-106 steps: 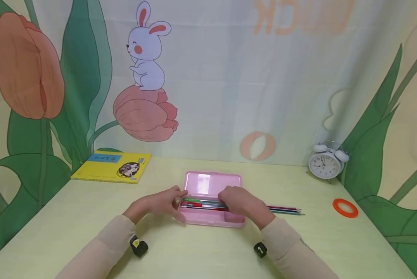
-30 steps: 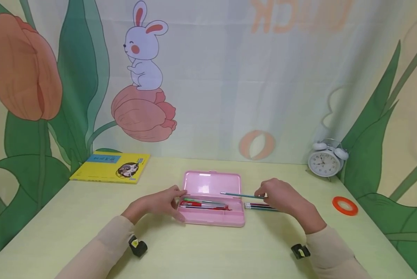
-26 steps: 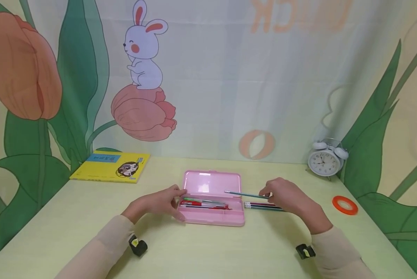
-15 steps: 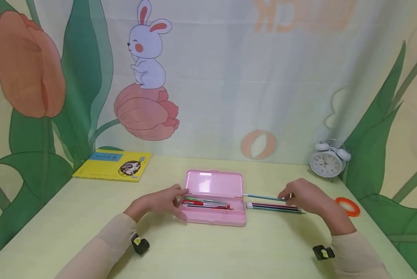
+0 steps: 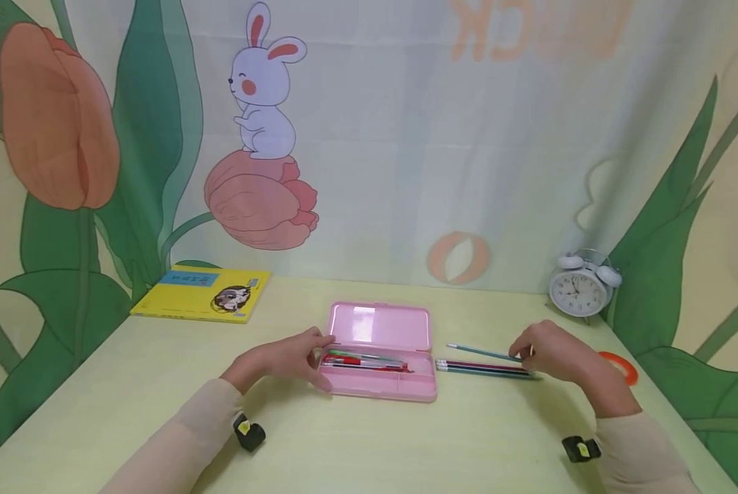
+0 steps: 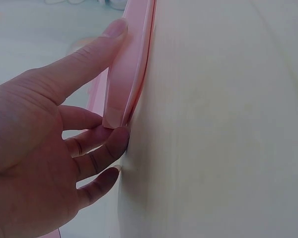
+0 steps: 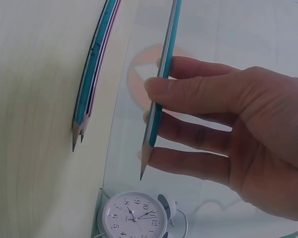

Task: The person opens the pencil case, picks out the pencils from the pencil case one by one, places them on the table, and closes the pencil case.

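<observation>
A pink pencil case (image 5: 381, 394) lies with its lid raised, holding several pens (image 5: 369, 361), one green and others red. My left hand (image 5: 288, 358) grips the left end of the case, and the left wrist view shows the thumb along its wall with fingertips at the corner. Between thumb and fingers, my right hand (image 5: 550, 351) pinches a teal pencil (image 7: 161, 74), its sharpened tip beside the lower fingers. In the head view this pencil slants just behind a row of several pencils (image 5: 482, 369) lying right of the case, their white ends toward it.
A yellow book (image 5: 202, 295) lies at the back left. At the back right stands a white alarm clock (image 5: 579, 291). An orange ring (image 5: 622, 367), partly hidden by my right hand, lies near the right edge. A printed curtain (image 5: 375, 171) hangs behind the table.
My right hand has come out of the case and moved right, carrying the teal pencil from over the case to behind the row of pencils. My left hand stays on the case.
</observation>
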Demonstrator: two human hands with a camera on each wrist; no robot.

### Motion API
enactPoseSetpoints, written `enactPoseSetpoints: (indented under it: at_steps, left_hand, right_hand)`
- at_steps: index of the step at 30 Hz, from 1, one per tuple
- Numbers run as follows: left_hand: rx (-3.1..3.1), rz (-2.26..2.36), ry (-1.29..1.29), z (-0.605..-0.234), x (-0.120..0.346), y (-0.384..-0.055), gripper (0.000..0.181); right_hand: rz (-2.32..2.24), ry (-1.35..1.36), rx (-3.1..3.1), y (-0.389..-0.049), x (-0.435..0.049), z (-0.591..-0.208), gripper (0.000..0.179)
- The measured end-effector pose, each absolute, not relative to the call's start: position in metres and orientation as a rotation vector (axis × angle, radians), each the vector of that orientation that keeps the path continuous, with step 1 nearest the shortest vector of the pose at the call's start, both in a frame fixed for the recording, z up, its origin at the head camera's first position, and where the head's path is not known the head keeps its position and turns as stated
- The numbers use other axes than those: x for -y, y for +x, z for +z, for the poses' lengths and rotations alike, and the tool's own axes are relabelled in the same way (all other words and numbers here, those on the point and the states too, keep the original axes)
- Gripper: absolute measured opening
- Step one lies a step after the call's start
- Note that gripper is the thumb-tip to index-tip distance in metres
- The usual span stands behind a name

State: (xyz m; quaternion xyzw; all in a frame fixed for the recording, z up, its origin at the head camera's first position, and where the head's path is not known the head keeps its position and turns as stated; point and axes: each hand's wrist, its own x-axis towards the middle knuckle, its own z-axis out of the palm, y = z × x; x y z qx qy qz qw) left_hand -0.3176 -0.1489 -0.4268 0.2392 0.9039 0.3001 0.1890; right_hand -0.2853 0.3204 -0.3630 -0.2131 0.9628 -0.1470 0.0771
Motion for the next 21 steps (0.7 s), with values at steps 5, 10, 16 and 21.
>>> enactPoseSetpoints:
  at_steps: [5,10,16,21]
  left_hand:
    - [-2.545,0.834,0.674,-0.426,0.148,-0.317,0.099]
    - [-2.554,0.824,0.677,-0.425,0.147,-0.317,0.099]
    - [-2.558,0.823,0.676,-0.425,0.148,-0.315,0.098]
    - [-2.551,0.834,0.680,-0.426,0.148,-0.316,0.099]
  right_hand:
    - [-0.491,-0.614,-2.860,-0.285,-0.326,-0.364,0.024]
    - [-0.530,-0.572,-2.820,-0.284,-0.327,-0.366,0.024]
    - [-0.544,-0.577,-2.799,-0.282,-0.323,-0.373,0.023]
    - [-0.538,-0.643,-2.788,-0.283,-0.321,-0.380,0.020]
